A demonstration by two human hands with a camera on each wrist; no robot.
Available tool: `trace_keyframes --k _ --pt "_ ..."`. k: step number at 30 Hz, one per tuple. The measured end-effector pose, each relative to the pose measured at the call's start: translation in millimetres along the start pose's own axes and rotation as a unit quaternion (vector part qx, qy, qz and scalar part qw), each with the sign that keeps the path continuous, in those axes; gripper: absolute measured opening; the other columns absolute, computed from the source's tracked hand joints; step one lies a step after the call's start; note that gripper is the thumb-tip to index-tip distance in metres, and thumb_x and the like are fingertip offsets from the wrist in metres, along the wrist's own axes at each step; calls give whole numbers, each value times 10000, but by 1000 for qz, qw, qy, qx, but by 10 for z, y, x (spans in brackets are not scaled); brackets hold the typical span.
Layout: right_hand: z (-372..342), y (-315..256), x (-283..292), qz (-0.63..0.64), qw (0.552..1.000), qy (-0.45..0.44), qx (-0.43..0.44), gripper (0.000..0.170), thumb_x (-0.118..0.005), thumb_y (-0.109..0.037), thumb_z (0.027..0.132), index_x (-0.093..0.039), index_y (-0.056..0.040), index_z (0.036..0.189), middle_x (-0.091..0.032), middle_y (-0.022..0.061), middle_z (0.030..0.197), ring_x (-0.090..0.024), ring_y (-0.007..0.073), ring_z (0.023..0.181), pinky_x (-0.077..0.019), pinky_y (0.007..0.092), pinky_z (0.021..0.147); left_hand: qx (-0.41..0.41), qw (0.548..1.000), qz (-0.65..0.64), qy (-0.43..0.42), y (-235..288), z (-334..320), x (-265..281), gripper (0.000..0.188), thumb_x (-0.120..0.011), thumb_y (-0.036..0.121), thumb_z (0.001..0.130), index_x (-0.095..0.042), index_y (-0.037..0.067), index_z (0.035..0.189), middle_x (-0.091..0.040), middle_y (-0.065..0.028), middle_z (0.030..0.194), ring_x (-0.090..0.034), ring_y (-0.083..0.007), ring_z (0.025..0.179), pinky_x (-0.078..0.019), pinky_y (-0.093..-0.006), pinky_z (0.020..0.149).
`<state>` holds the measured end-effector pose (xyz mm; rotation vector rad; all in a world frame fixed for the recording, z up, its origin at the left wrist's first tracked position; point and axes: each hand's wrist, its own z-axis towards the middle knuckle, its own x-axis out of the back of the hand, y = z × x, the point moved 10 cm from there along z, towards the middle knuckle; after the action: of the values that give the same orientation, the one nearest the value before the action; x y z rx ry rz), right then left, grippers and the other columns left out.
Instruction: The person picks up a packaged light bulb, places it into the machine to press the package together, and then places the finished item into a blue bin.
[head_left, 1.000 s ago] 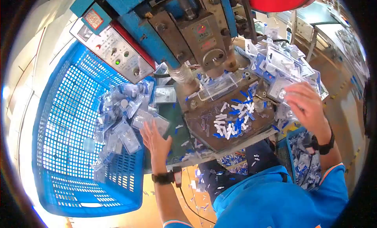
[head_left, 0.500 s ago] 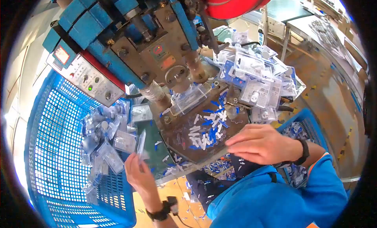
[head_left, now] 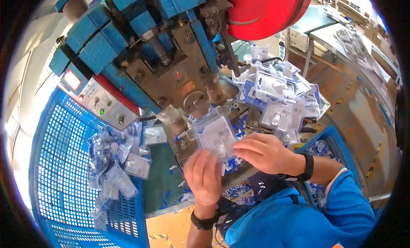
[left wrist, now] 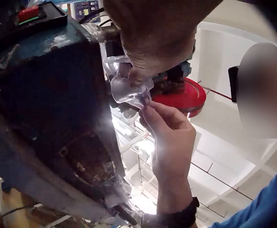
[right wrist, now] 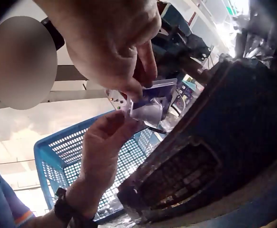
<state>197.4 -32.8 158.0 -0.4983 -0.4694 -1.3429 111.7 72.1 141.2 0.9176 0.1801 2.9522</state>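
Note:
Between both hands a clear plastic blister pack (head_left: 214,135) with a printed card inside is held over the press bed. My left hand (head_left: 203,175), blurred, grips its near left edge. The thumb and fingers of my right hand (head_left: 267,153) pinch its near right corner. Seen from the left wrist, the pack's clear domed bulge (left wrist: 129,90) hangs between the two hands. In the right wrist view the card's dark blue face (right wrist: 168,97) shows. Beyond the pack stands the blue press (head_left: 100,32), its brown head (head_left: 177,79) raised above the bed.
A blue mesh basket (head_left: 60,162) with several blister packs (head_left: 121,181) is on the left. More packs (head_left: 271,88) lie heaped at the right of the press. White and blue plastic scraps (head_left: 240,122) are scattered on the bed. A smaller blue crate (head_left: 337,141) stands low at the right.
My left hand has taken a pack from by the basket and carried it right, over the bed. My right hand came from the right-hand heap to meet it and now pinches the pack.

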Motion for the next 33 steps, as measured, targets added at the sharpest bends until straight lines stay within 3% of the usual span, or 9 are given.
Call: trace_keyframes --k 1,5,8,14,19,33 --pt "-29 92 -22 13 1000 2 -17 237 -714 -44 699 -688 5 929 -651 107 1090 -658 248 885 -564 348 740 -4 999 46 -20 -7 36 -9 320 -761 20 728 -660 59 1029 -652 -102 1158 -606 -343 1130 -471 -461 935" --pt "-89 414 -221 72 992 -26 -104 187 -743 -46 753 -677 -38 928 -668 63 1104 -657 233 944 -551 346 823 18 999 -4 -39 -152 -33 -128 230 -757 23 737 -688 47 955 -671 -123 1141 -603 -362 1164 -479 -451 935" --pt "-74 420 -229 56 995 -21 -85 185 -715 -82 797 -651 -29 963 -655 73 1070 -649 246 980 -554 349 830 38 998 -24 -54 -182 -30 -179 195 -758 28 739 -695 38 924 -678 -131 1130 -604 -371 1167 -489 -448 928" --pt "-65 372 -164 23 995 -54 -75 198 -752 -74 744 -679 -38 925 -671 68 1114 -656 260 1058 -564 356 876 52 995 -27 -78 -70 3 -197 214 -762 32 738 -699 38 942 -669 -138 1146 -605 -376 1163 -496 -442 929" --pt "-74 450 -249 9 996 -54 -66 201 -681 -79 745 -673 -33 941 -662 80 1118 -645 273 1084 -561 359 882 85 991 -60 -84 -278 51 -345 199 -748 18 748 -710 35 942 -669 -157 1149 -600 -380 1173 -491 -433 950" --pt "-80 500 -257 37 993 -58 -98 202 -646 -91 792 -655 -38 987 -668 82 1134 -653 266 1092 -565 352 875 61 992 -3 -112 -141 146 -248 215 -751 38 753 -715 58 964 -684 -114 1098 -606 -380 1152 -484 -444 927"
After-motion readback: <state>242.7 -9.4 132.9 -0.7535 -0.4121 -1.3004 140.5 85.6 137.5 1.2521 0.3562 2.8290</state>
